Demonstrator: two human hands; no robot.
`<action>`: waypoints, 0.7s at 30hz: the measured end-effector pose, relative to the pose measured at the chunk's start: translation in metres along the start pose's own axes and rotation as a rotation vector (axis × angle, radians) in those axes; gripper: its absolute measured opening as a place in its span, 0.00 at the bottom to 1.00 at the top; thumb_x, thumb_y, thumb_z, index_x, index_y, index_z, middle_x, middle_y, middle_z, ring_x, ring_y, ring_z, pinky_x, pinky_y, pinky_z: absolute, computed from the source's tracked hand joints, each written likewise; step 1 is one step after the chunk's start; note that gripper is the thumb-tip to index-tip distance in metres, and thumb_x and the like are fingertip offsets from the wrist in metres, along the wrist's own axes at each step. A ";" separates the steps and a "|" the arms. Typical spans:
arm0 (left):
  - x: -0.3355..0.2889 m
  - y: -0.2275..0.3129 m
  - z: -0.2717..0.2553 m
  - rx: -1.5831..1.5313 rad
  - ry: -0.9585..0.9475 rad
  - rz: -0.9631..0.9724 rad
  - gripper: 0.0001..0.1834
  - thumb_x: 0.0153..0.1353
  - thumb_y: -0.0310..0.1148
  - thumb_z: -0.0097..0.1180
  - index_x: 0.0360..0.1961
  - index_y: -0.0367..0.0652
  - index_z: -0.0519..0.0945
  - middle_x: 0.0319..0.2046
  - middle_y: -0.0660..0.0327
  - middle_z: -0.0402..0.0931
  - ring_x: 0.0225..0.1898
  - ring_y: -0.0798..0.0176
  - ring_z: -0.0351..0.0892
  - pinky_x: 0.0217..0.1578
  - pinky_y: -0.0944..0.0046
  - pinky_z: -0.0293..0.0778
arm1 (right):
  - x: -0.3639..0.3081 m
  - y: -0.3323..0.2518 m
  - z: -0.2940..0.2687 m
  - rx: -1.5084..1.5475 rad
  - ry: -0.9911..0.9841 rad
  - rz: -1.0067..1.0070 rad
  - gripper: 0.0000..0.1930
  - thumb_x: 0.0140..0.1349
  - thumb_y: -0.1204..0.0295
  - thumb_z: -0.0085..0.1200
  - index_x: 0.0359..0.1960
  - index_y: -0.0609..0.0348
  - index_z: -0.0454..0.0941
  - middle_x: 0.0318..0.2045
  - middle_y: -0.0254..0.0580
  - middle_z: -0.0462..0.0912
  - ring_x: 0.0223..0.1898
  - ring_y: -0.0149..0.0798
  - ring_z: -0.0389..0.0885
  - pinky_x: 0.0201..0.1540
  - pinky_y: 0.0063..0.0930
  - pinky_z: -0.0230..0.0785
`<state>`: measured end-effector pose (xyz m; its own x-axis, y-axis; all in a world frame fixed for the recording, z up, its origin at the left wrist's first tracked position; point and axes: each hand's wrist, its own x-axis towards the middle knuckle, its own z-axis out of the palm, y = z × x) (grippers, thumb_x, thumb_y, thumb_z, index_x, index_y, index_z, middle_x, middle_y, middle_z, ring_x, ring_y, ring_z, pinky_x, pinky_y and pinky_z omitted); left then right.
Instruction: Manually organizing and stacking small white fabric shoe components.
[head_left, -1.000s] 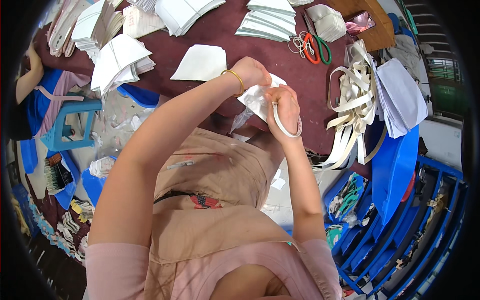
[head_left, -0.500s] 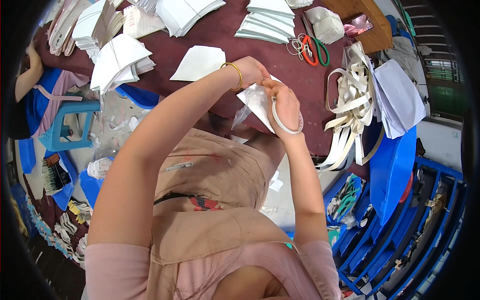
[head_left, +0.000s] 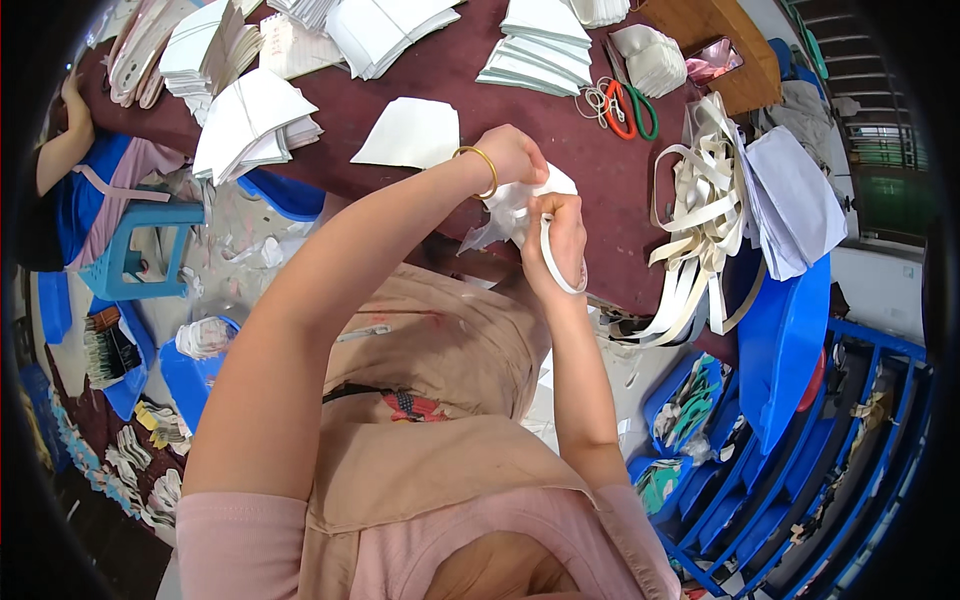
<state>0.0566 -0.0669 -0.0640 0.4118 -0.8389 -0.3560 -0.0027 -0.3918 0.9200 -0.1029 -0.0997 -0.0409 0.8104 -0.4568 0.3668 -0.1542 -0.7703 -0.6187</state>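
Observation:
Near the table's front edge, both hands are on a small white sheet-like piece (head_left: 560,182). My left hand (head_left: 514,160), with a gold bangle at its wrist, pinches the piece at its upper side, fingertips pressed together. Lower and to the right, my right hand (head_left: 558,240) is closed around the piece's right side, a white bangle hanging at the wrist. A thin translucent film (head_left: 487,232) hangs crumpled below the piece; whether it is joined to it I cannot tell. Beyond my left wrist a flat white cut panel (head_left: 410,133) lies on the dark red tabletop (head_left: 620,190).
Tied stacks of white panels (head_left: 250,122) stand along the far side. Scissors (head_left: 628,108) with red and green handles lie near a phone (head_left: 715,60). Cream straps (head_left: 700,200) spill over the right edge beside a blue bin (head_left: 785,340). Another person's arm (head_left: 65,150) is far left.
The white piece has turned in my hands, and more of it shows above my right hand. My right hand has moved slightly lower and curled tighter. The view has shifted slightly.

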 end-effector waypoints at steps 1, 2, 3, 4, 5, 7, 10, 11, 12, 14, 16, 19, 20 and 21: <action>0.000 0.000 0.000 -0.002 0.001 0.003 0.05 0.50 0.25 0.63 0.30 0.38 0.84 0.27 0.61 0.81 0.32 0.70 0.76 0.39 0.69 0.71 | -0.003 -0.001 0.000 0.022 0.000 0.027 0.11 0.66 0.68 0.48 0.35 0.62 0.63 0.29 0.51 0.77 0.30 0.53 0.76 0.36 0.41 0.68; -0.001 -0.001 -0.001 -0.008 0.002 0.023 0.05 0.50 0.26 0.63 0.30 0.38 0.85 0.27 0.61 0.81 0.32 0.70 0.76 0.39 0.69 0.71 | -0.005 -0.002 -0.001 0.045 0.001 0.055 0.11 0.66 0.67 0.48 0.35 0.62 0.63 0.29 0.51 0.77 0.30 0.51 0.77 0.36 0.40 0.68; -0.001 -0.001 -0.001 -0.014 0.003 0.042 0.05 0.49 0.26 0.64 0.29 0.39 0.85 0.27 0.61 0.81 0.32 0.70 0.76 0.38 0.69 0.71 | -0.007 -0.005 -0.003 0.042 0.001 0.054 0.11 0.66 0.67 0.48 0.35 0.62 0.63 0.29 0.51 0.77 0.30 0.51 0.77 0.36 0.40 0.68; -0.001 -0.001 -0.001 -0.014 0.003 0.041 0.05 0.49 0.26 0.64 0.29 0.39 0.85 0.27 0.61 0.81 0.32 0.70 0.76 0.38 0.69 0.71 | -0.009 -0.007 -0.004 0.041 0.002 0.071 0.11 0.66 0.67 0.48 0.35 0.62 0.62 0.29 0.50 0.77 0.30 0.50 0.77 0.36 0.39 0.68; -0.002 -0.001 -0.001 0.006 0.013 0.044 0.06 0.49 0.27 0.64 0.29 0.40 0.85 0.27 0.61 0.81 0.32 0.70 0.76 0.38 0.69 0.71 | -0.011 -0.009 -0.005 0.039 0.003 0.089 0.11 0.67 0.67 0.48 0.35 0.61 0.61 0.29 0.50 0.78 0.30 0.48 0.77 0.36 0.38 0.68; -0.002 -0.001 -0.001 0.027 0.024 0.047 0.06 0.48 0.27 0.65 0.29 0.40 0.85 0.27 0.62 0.81 0.32 0.70 0.76 0.38 0.69 0.71 | -0.016 -0.011 -0.005 0.069 0.023 0.095 0.11 0.67 0.67 0.48 0.34 0.61 0.61 0.29 0.49 0.78 0.30 0.47 0.76 0.36 0.36 0.68; -0.002 -0.001 0.000 0.037 0.012 0.057 0.07 0.48 0.29 0.66 0.30 0.41 0.85 0.27 0.62 0.81 0.31 0.71 0.76 0.37 0.68 0.71 | -0.024 -0.017 -0.006 0.114 0.052 0.120 0.10 0.64 0.72 0.49 0.33 0.61 0.61 0.29 0.50 0.77 0.30 0.48 0.76 0.36 0.37 0.68; -0.002 -0.001 0.000 0.066 0.026 0.061 0.07 0.48 0.29 0.66 0.30 0.41 0.85 0.26 0.62 0.81 0.31 0.71 0.76 0.37 0.68 0.71 | -0.026 -0.018 -0.007 0.131 0.061 0.140 0.09 0.62 0.78 0.51 0.32 0.62 0.61 0.28 0.50 0.76 0.30 0.51 0.76 0.35 0.40 0.68; -0.002 0.000 0.000 0.094 0.041 0.065 0.07 0.48 0.29 0.66 0.30 0.41 0.85 0.26 0.62 0.80 0.31 0.71 0.75 0.37 0.68 0.71 | -0.027 -0.019 -0.007 0.129 0.062 0.140 0.09 0.62 0.78 0.51 0.32 0.62 0.61 0.28 0.50 0.76 0.30 0.51 0.76 0.35 0.40 0.68; -0.003 0.000 0.001 0.077 0.035 0.058 0.07 0.48 0.30 0.66 0.30 0.41 0.85 0.26 0.62 0.80 0.31 0.71 0.75 0.37 0.68 0.71 | -0.030 -0.021 -0.008 0.127 0.065 0.160 0.09 0.62 0.77 0.51 0.33 0.61 0.61 0.28 0.50 0.76 0.30 0.50 0.76 0.35 0.39 0.68; -0.005 0.001 0.001 0.060 0.030 0.051 0.07 0.48 0.30 0.66 0.30 0.42 0.85 0.26 0.62 0.80 0.31 0.71 0.75 0.37 0.68 0.71 | -0.034 -0.023 -0.008 0.135 0.080 0.171 0.09 0.62 0.77 0.51 0.32 0.61 0.61 0.28 0.50 0.76 0.30 0.50 0.76 0.35 0.39 0.68; -0.006 0.002 0.002 0.055 0.028 0.038 0.07 0.48 0.30 0.66 0.30 0.41 0.85 0.26 0.62 0.80 0.31 0.71 0.75 0.37 0.68 0.71 | -0.040 -0.025 -0.011 0.115 0.095 0.184 0.10 0.64 0.72 0.50 0.33 0.60 0.60 0.29 0.48 0.78 0.30 0.43 0.75 0.35 0.34 0.68; -0.005 0.002 0.002 0.063 0.024 0.051 0.07 0.48 0.29 0.66 0.31 0.41 0.85 0.26 0.62 0.81 0.31 0.71 0.76 0.37 0.68 0.71 | -0.042 -0.026 -0.012 0.087 0.095 0.187 0.12 0.66 0.68 0.50 0.33 0.59 0.59 0.30 0.46 0.79 0.29 0.35 0.74 0.36 0.29 0.68; -0.005 0.001 0.002 0.071 0.018 0.064 0.07 0.48 0.29 0.66 0.31 0.41 0.85 0.26 0.62 0.81 0.30 0.71 0.76 0.37 0.68 0.71 | -0.044 -0.027 -0.012 0.086 0.096 0.189 0.12 0.66 0.68 0.50 0.33 0.59 0.59 0.30 0.46 0.79 0.29 0.35 0.74 0.36 0.29 0.68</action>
<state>0.0524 -0.0637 -0.0612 0.4255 -0.8561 -0.2935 -0.0935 -0.3641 0.9266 -0.1414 -0.0644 -0.0322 0.7137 -0.6327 0.3005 -0.2459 -0.6281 -0.7383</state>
